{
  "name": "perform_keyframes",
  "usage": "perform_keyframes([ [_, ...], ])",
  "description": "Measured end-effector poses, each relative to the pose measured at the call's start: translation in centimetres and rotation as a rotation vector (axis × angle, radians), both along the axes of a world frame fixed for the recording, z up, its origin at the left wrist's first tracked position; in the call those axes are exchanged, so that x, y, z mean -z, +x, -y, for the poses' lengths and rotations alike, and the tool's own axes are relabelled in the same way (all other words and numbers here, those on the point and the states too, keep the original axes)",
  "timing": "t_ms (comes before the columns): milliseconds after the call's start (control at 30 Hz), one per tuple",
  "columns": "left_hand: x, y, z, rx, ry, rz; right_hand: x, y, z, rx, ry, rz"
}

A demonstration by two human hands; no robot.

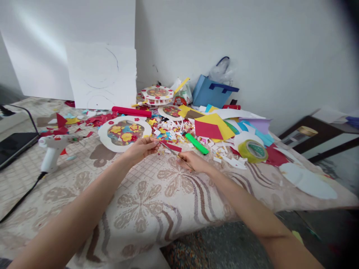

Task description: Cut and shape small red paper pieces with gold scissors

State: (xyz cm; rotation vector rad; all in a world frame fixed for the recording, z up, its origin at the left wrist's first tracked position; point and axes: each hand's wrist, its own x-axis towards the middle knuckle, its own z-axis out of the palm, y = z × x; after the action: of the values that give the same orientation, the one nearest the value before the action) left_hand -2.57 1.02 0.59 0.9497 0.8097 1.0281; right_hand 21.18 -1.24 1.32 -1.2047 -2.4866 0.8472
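My right hand (190, 160) grips a slim metal tool (171, 150) that looks like a pair of tweezers, its tip pointing up and left. That tip reaches the fingertips of my left hand (146, 147), which are pinched together; whatever they hold is too small to make out. Just beyond my left hand lies a white scalloped paper disc (104, 135) with yellow and red paper flowers in its clear middle. A dark red paper strip (172, 146) rests behind the tool. Past my right hand is a bright green roll (196, 144) among small paper scraps (175, 129).
A white glue gun (53, 149) stands at the left, its black cord trailing forward. Coloured paper sheets (214, 125), yellow tape (252, 151) and a white oval piece (307, 180) lie right. Behind are a red roll (131, 111), a decorated layered disc (157, 95) and a blue bag (212, 93).
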Motion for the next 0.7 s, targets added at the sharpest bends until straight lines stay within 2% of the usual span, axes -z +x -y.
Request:
perform_keyframes([
  [100,0.13,-0.11,-0.08,0.005,-0.003,-0.003,-0.04,0.08,0.13,0.000,-0.082,-0.029],
  [700,0.54,-0.36,-0.26,0.102,-0.035,-0.003,0.05,0.11,0.07,0.000,-0.156,-0.097],
])
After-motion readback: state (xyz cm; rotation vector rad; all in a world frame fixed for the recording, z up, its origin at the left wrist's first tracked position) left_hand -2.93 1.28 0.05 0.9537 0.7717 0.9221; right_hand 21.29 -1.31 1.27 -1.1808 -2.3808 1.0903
